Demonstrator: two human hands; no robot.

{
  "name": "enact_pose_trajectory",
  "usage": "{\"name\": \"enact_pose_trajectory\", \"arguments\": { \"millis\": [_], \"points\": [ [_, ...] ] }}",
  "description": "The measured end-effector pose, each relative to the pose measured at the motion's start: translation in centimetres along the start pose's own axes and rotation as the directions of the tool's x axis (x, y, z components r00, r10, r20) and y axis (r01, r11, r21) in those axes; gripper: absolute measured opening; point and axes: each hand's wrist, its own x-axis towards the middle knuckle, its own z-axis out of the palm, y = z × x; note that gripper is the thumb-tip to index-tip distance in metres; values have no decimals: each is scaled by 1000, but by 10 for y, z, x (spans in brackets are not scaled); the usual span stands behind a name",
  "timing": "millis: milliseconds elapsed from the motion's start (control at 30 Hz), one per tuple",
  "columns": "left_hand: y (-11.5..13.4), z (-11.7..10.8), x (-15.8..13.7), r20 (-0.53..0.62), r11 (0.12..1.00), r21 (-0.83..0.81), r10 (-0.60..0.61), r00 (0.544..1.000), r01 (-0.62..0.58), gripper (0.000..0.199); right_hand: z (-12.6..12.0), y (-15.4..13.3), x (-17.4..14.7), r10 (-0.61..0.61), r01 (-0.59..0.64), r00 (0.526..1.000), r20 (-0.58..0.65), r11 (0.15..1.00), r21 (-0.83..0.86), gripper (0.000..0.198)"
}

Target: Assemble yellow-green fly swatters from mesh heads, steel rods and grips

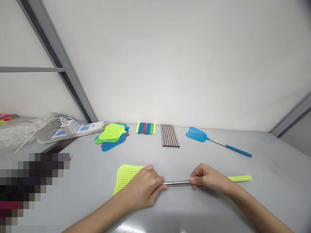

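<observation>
A yellow fly swatter lies level across the front of the table, its perforated head [127, 176] at the left and its yellow grip [240, 178] at the right. Between them runs a thin metal rod [178, 183]. My left hand [148, 186] is closed round the joint of head and rod, covering it. With thumb and fingers, my right hand [204, 179] pinches the rod near the grip; the palm hides where rod and grip meet.
Behind lie a pile of swatter heads [113, 132], a row of coloured grips [145, 128], several metal tubes [170, 136] and a blue fly swatter [196, 134]. A power strip [82, 129] and clear plastic bags [24, 131] are at the left, before a white wall [170, 64].
</observation>
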Motion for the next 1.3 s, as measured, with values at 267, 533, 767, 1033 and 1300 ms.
{"name": "enact_pose_trajectory", "arguments": {
  "millis": [267, 533, 767, 1033, 1300],
  "points": [
    [3, -1, 1, 18, 1000, 12, -5, 1000, 4, 30, 2, -7, -4, 21, -21, 1000, 4, 1000, 4, 32],
    [-1, -4, 4, 11, 998, -45, -48, 999, 48, 30, 0, -6, -2, -9, 8, 1000, -15, 1000, -29, 35],
    [-7, -5, 3, -53, 987, -145, -77, 996, 68, 27, 1, -7, -2, -14, 13, 999, -30, 999, -44, 40],
    [-7, -10, 3, -65, 964, -247, -118, 991, 99, 21, 1, -10, -2, -2, 1, 1000, -27, 999, -51, 42],
    [-19, -11, -2, -71, 967, -189, -190, 979, 174, 44, 0, -10, -5, -21, 22, 1000, 16, 999, -47, 36]
  ]
}}
